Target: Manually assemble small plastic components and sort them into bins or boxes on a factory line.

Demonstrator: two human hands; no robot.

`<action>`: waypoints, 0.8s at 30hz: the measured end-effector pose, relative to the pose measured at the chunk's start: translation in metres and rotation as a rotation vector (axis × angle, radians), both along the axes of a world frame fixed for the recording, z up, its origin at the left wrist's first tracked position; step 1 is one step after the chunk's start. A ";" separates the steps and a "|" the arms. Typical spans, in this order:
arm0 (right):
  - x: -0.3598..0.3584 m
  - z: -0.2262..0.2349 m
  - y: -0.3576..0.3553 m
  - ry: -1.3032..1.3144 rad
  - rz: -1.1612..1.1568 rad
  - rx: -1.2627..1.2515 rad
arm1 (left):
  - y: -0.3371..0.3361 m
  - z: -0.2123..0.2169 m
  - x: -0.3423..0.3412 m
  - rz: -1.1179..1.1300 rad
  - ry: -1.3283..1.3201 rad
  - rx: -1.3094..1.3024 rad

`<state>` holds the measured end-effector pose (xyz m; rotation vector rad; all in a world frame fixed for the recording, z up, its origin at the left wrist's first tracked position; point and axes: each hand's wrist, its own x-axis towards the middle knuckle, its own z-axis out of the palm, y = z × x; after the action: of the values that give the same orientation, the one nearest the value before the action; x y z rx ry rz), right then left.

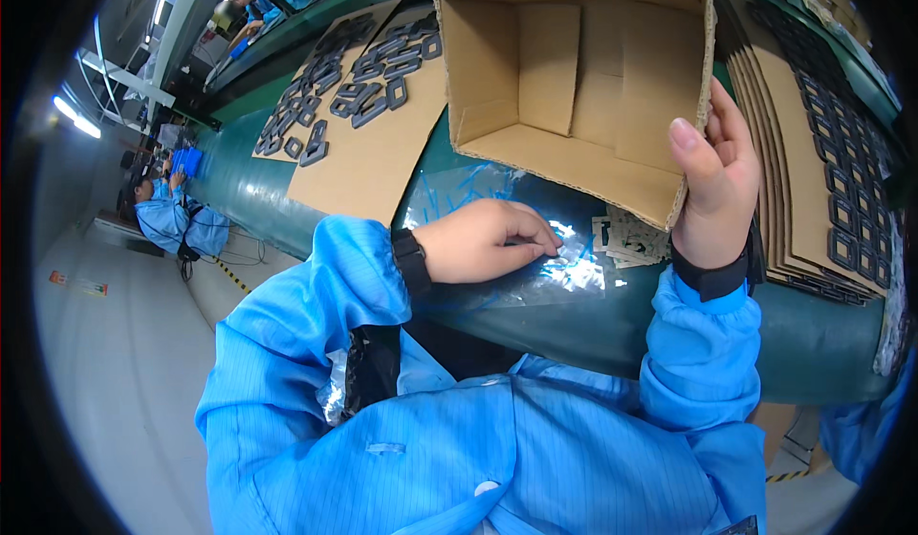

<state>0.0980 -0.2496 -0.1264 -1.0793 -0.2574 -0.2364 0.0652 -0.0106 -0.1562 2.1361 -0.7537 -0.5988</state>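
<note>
My right hand (717, 176) grips the right wall of a brown cardboard box (660, 86), thumb inside and fingers outside. The box is tilted with its mouth toward me, and bare cardboard shows inside. Low in front of it, my left hand (483, 241) has its fingers bent together, the tips pinching at a clear plastic bag (574, 282) that lies flat on the green table. Thin blue marks or strips show through the bag. Between the bag and the box's lower edge sit small pale printed pieces (631, 239), partly hidden by the box.
Cardboard sheets (359, 176) at the left carry many loose dark frame-shaped parts (368, 105). At the right stands a stack of cardboard layers (779, 172) topped with rows of similar dark frames (841, 181). Other people in blue (172, 215) work farther off along the green table (244, 186).
</note>
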 end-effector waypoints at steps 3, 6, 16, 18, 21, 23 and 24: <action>0.003 -0.001 0.001 0.002 -0.003 -0.019 | 0.004 0.004 -0.008 0.001 -0.127 -0.051; 0.002 -0.001 0.005 -0.029 0.031 -0.045 | 0.005 0.027 -0.037 -0.103 -0.375 -0.112; -0.019 -0.010 0.029 -0.095 0.297 -0.096 | 0.013 0.090 -0.043 0.330 -0.976 0.234; -0.020 -0.011 0.032 -0.100 0.325 -0.119 | 0.016 0.093 -0.035 0.257 -1.013 0.571; -0.020 -0.008 0.028 0.020 0.390 -0.142 | 0.026 0.082 -0.025 0.146 -1.073 0.639; -0.021 -0.008 0.026 0.015 0.377 -0.143 | 0.030 0.079 -0.024 0.093 -1.082 0.703; -0.021 -0.008 0.025 0.007 0.363 -0.147 | 0.033 0.080 -0.024 0.070 -1.113 0.713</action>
<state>0.0767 -0.2250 -0.1346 -1.1565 -0.4634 0.1129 0.0408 0.0220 -0.0766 3.1365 -1.1197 0.5538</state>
